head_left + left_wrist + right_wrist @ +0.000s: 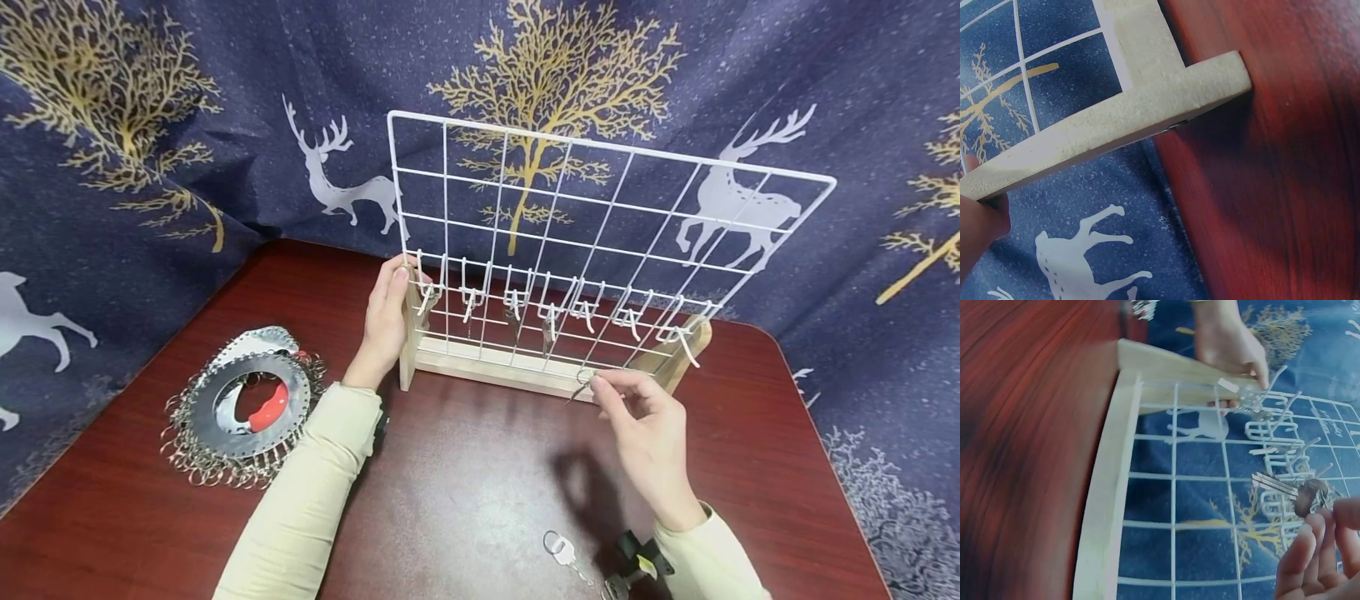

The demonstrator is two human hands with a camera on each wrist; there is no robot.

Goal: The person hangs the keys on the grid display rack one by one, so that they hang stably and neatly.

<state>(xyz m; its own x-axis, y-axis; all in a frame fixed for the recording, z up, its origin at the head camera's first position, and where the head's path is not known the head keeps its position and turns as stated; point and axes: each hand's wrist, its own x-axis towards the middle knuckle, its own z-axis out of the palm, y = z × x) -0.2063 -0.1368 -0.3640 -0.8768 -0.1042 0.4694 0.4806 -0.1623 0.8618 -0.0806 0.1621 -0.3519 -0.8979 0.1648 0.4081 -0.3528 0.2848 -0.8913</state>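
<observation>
My left hand [386,321] grips the wooden side post [407,354] of a white wire grid rack [611,200]; the left wrist view shows the thumb side of this hand [982,222] against the post. My right hand [648,429] pinches a key [577,392] by its ring between thumb and fingertips, in front of the rack's lower right part. A row of white hooks [630,319] crosses the grid. Keys [550,333] hang from some of them, at the left and middle. In the right wrist view, the fingertips of this hand [1319,556] overlap shiny keys.
On the red-brown table [450,500], a silver key [564,550] with a ring lies near the front, and another [615,588] beside the right cuff. At the left sit metal discs [247,400] edged with several rings. A blue patterned cloth [247,183] hangs behind.
</observation>
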